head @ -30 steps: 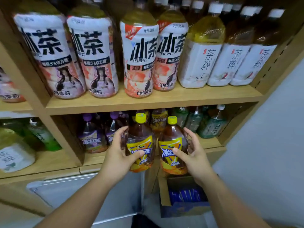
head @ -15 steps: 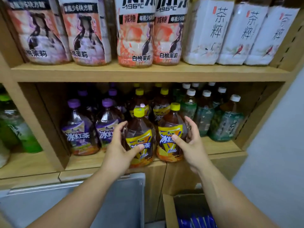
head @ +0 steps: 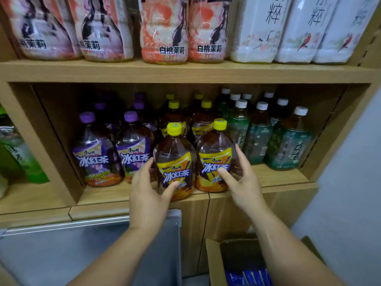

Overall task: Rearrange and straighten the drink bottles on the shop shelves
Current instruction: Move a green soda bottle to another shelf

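Observation:
Two yellow-capped iced tea bottles stand at the front of the lower shelf (head: 278, 182). My left hand (head: 148, 186) grips the left yellow-capped bottle (head: 175, 162), thumb on its label and fingers round its left side. My right hand (head: 241, 182) holds the right yellow-capped bottle (head: 214, 159), thumb pressed on the label and fingers along its right side. The left bottle sits slightly nearer the shelf edge than the right one. More yellow-capped bottles (head: 174, 114) line up behind them.
Purple-capped bottles (head: 92, 153) stand to the left, white-capped green-label bottles (head: 288, 149) to the right. Large tea bottles (head: 165, 29) fill the upper shelf. Below are a grey metal panel (head: 82, 250) and an open cardboard box (head: 237, 263) with blue packs.
The view has dropped and come closer to the lower shelf. Both hands have carried the two yellow-capped bottles from in front of the shelf onto its front edge.

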